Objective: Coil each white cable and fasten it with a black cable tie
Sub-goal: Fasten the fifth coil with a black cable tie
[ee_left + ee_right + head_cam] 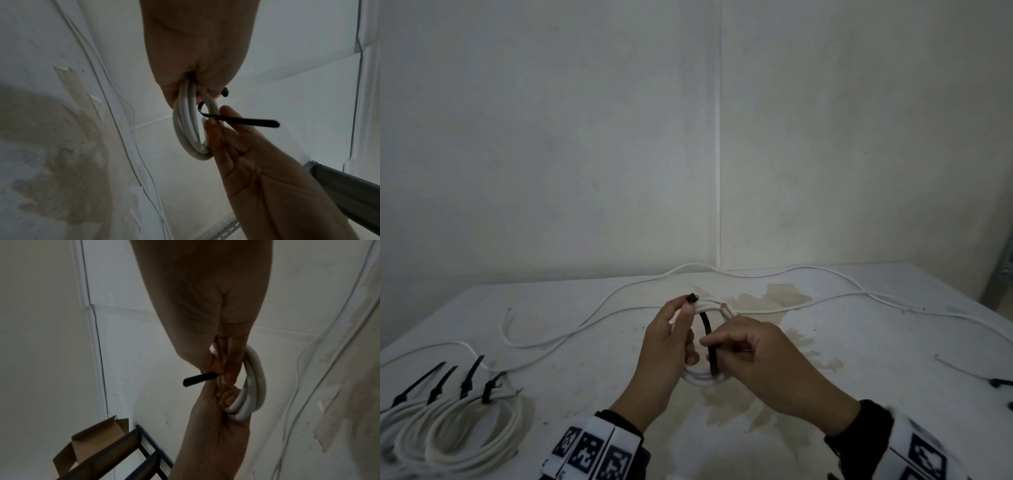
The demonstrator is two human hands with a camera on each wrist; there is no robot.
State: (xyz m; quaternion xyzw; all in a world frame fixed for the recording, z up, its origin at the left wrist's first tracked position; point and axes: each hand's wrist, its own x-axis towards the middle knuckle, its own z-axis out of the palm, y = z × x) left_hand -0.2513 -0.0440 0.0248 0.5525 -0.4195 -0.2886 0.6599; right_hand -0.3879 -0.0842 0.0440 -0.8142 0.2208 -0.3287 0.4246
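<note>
A small coil of white cable (702,378) is held above the table between both hands. My left hand (688,303) grips the coil (185,129) with curled fingers and pinches the head (225,91) of a black cable tie (705,322) at its top. The tie runs through the coil. My right hand (714,346) pinches the tie's strap (246,121) lower down, its other fingers curled against the coil (252,386). The strap's free tail (197,378) sticks out past the right fingertips. The tail is not in the head.
Several finished coils with black ties (465,421) lie at the front left. Loose white cables (585,322) snake across the stained table (893,342) to the wall. A spare black tie (1000,382) lies at the right edge. A cardboard box (98,443) stands beside the table.
</note>
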